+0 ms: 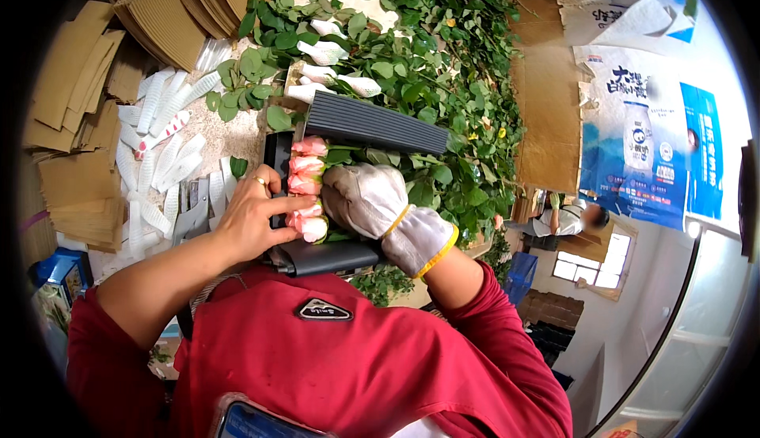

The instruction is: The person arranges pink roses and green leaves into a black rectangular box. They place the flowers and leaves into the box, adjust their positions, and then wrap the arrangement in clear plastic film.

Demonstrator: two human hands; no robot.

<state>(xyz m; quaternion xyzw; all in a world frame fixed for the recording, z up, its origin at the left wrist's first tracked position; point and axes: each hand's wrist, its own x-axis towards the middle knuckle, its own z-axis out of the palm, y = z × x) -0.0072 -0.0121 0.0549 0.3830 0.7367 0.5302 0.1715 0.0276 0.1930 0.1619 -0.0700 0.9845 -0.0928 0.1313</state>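
Several pink roses (305, 170) lie in a row, heads to the left, in a dark holder between a ribbed black panel (376, 125) and a smooth black panel (328, 256). My bare left hand (252, 212), with a ring on one finger, reaches in from the left. Its thumb and fingers close about a rose head near the lower end of the row. Just right of the heads, my right hand (372, 204) wears a white glove with yellow trim. Its fingers curl down over the rose stems; the fingertips are hidden.
Leafy green rose stems (467, 82) pile up beyond the holder, with white-netted flower heads (323, 52) at their left. White mesh sleeves (162, 161) lie scattered at left beside stacked cardboard (75, 193). A phone (261, 422) shows at the lower edge. A person (566, 218) is at the far right.
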